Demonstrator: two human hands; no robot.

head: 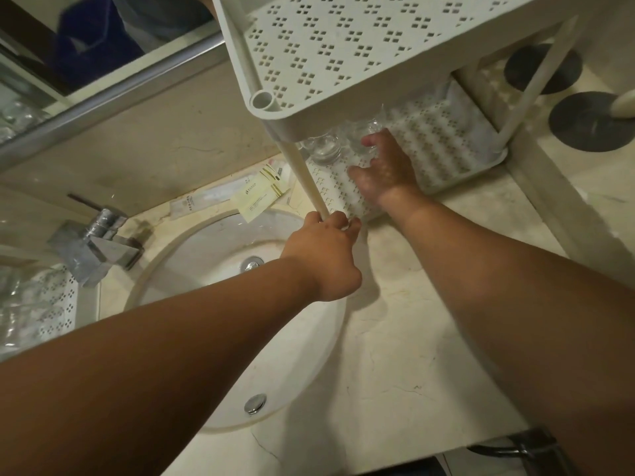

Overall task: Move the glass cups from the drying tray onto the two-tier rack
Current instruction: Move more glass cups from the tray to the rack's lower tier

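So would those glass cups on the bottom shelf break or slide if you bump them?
Probably. The glass cups look like thin clear glass, so likely fragile. They sit on a smooth perforated plastic shelf, so a nudge from the right hand could slide them. They look short and wide, so tipping seems less likely.

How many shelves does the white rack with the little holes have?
2. The top shelf is up close to the camera and bare where it shows. The bottom shelf sits on the counter, with glass cups at its left end; part is hidden.
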